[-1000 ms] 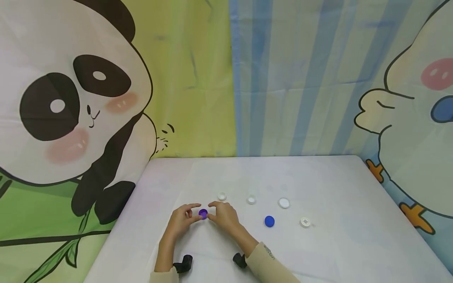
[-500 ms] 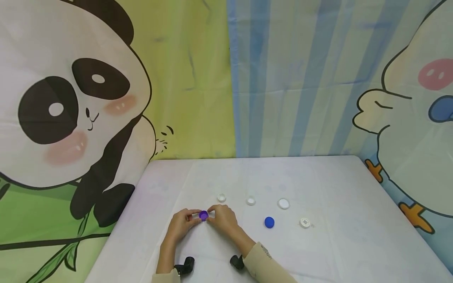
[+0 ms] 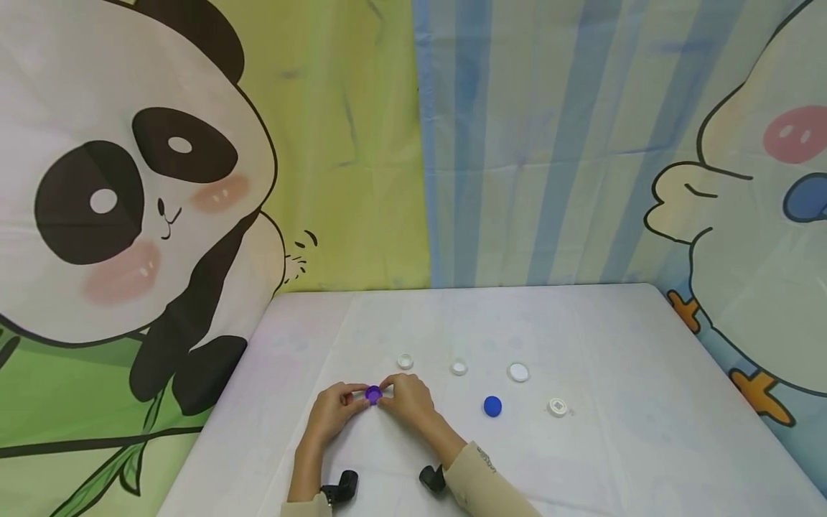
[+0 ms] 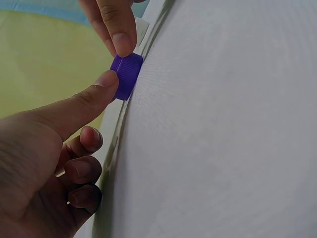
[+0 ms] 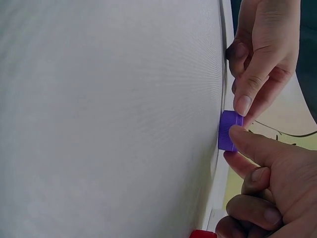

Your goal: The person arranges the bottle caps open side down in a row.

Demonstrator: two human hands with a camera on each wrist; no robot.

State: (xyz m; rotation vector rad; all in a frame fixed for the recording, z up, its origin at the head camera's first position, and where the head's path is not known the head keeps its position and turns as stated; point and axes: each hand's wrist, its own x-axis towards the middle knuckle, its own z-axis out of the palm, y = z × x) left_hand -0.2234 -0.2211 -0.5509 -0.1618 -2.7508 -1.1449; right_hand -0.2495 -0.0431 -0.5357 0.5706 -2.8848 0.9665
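A purple bottle cap with ridged sides sits on the white table, hollow side up, between both hands. My left hand holds it from the left by thumb and forefinger, and the other fingers are curled. From the right, my right hand pinches the same cap with thumb and forefinger. In the left wrist view the left thumb presses the ridged side of the cap. The right wrist view shows the right thumb on the cap, with part of the right forefinger hidden behind it.
Behind the hands lie a small white cap, another white cap and a larger white disc. A blue cap and a ringed white piece lie to the right. A red object is partly visible.
Both forefingers, raised off the purple cap a second ago, have come down onto its far side. The cap has stayed nearly in place, and the other pieces have not moved.
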